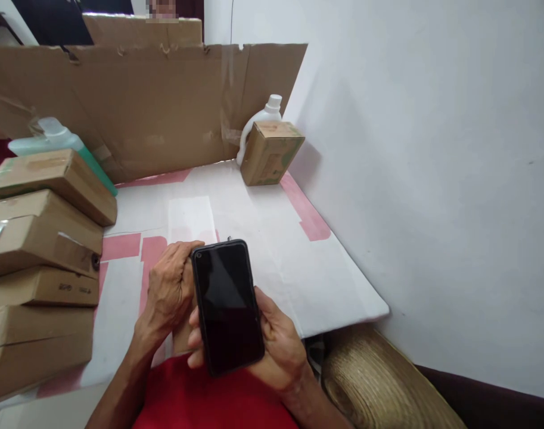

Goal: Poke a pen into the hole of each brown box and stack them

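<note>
At the near edge of the desk, a black smartphone sat screen-up between both hands: the right hand cupped it from 4 o'clock, the left hand curled against its 10 o'clock edge. Stacked cardboard boxes stood at 9 o'clock, a white jug at 12.

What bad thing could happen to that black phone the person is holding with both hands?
The phone is held above the person's lap, past the table edge, gripped only along its sides by the left hand and right hand. If the grip loosens, it might slip and fall. Also, the stacked cardboard boxes beside the left arm sit unevenly, so a bump could perhaps shift them.
</note>
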A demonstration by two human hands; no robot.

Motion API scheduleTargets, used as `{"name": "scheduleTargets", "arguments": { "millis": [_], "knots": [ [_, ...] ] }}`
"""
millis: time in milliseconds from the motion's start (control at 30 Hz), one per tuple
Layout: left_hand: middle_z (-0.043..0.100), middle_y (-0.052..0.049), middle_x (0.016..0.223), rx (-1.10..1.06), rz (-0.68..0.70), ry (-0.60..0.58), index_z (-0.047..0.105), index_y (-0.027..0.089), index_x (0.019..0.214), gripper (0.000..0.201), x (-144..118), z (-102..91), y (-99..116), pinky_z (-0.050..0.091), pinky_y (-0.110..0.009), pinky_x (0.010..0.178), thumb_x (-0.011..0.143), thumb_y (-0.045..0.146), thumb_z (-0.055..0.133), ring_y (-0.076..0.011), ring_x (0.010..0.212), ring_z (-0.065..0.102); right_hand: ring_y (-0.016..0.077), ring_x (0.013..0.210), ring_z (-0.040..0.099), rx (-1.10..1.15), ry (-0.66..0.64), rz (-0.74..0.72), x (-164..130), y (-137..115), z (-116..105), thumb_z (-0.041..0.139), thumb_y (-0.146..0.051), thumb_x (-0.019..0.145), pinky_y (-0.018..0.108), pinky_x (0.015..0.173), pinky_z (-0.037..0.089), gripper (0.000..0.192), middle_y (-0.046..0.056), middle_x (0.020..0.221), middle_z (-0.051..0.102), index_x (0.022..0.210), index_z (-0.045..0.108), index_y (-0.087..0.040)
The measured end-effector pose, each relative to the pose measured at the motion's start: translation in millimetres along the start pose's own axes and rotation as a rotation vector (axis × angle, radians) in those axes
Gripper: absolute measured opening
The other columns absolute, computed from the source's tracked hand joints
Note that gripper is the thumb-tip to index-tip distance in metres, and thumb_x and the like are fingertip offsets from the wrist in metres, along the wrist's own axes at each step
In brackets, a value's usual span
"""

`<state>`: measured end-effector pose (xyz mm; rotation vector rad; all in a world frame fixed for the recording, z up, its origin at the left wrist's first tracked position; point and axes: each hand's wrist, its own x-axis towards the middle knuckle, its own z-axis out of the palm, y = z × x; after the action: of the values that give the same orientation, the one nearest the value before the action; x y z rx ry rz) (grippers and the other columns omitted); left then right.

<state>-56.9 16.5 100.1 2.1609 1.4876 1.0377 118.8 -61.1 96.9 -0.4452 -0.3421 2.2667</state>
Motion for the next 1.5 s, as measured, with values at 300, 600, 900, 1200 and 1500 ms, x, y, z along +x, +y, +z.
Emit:
{"name": "scheduleTargets", "arguments": {
  "millis": [300, 600, 900, 1200, 1500],
  "knots": [
    [0.077, -0.008, 0.107, -0.035, 0.018, 0.000, 0.071, 0.018, 0.114, 0.032, -0.7, -0.3, -1.1, 0.053, -0.035, 0.088, 0.102, 0.026, 0.042, -0.0230, 0.099, 0.071, 0.0272, 0.099, 0.075, 0.077, -0.009, 0.000, 3.9, 4.5, 0.4, 0.046, -0.062, 0.098, 0.045, 0.090, 0.058, 0.063, 0.016, 0.120, 0.076, 0.128, 0.070, -0.011],
    [0.077, -0.007, 0.105, -0.047, 0.017, -0.023, 0.072, 0.019, 0.114, 0.035, 0.1, 0.0, -0.2, 0.051, -0.033, 0.084, 0.106, 0.028, 0.039, -0.0222, 0.097, 0.070, 0.0313, 0.098, 0.075, -0.020, 0.031, 0.006, 5.2, 2.1, -2.3, 0.040, -0.074, 0.098, 0.053, 0.094, 0.054, 0.074, 0.019, 0.127, 0.072, 0.127, 0.069, -0.013],
    [0.077, -0.007, 0.103, -0.056, 0.008, -0.015, 0.073, 0.018, 0.113, 0.035, 3.2, 0.2, 2.6, 0.053, -0.033, 0.085, 0.105, 0.025, 0.039, -0.0220, 0.097, 0.070, 0.0306, 0.100, 0.074, 0.009, 0.041, -0.038, 5.7, 1.0, 1.1, 0.045, -0.070, 0.097, 0.051, 0.091, 0.058, 0.069, 0.019, 0.125, 0.073, 0.128, 0.069, -0.013],
    [0.077, -0.008, 0.105, -0.037, -0.055, -0.024, 0.072, 0.019, 0.110, 0.035, 7.3, -0.3, 2.5, 0.055, -0.035, 0.090, 0.097, 0.018, 0.040, -0.0228, 0.100, 0.071, 0.0337, 0.112, 0.072, -0.045, 0.012, -0.097, 3.1, -5.9, 2.0, 0.053, -0.071, 0.094, 0.057, 0.101, 0.055, 0.062, 0.017, 0.117, 0.077, 0.118, 0.073, -0.016],
    [0.076, -0.008, 0.113, 0.026, -0.088, 0.014, 0.071, 0.016, 0.115, 0.039, 13.4, -2.0, -16.1, 0.055, -0.036, 0.096, 0.093, 0.016, 0.038, -0.0230, 0.105, 0.071, 0.0272, 0.105, 0.074, -0.374, 0.494, -0.480, 4.0, -74.2, -49.1, 0.046, -0.071, 0.099, 0.046, 0.093, 0.060, 0.061, 0.013, 0.121, 0.077, 0.123, 0.071, -0.020]
  ]
}}
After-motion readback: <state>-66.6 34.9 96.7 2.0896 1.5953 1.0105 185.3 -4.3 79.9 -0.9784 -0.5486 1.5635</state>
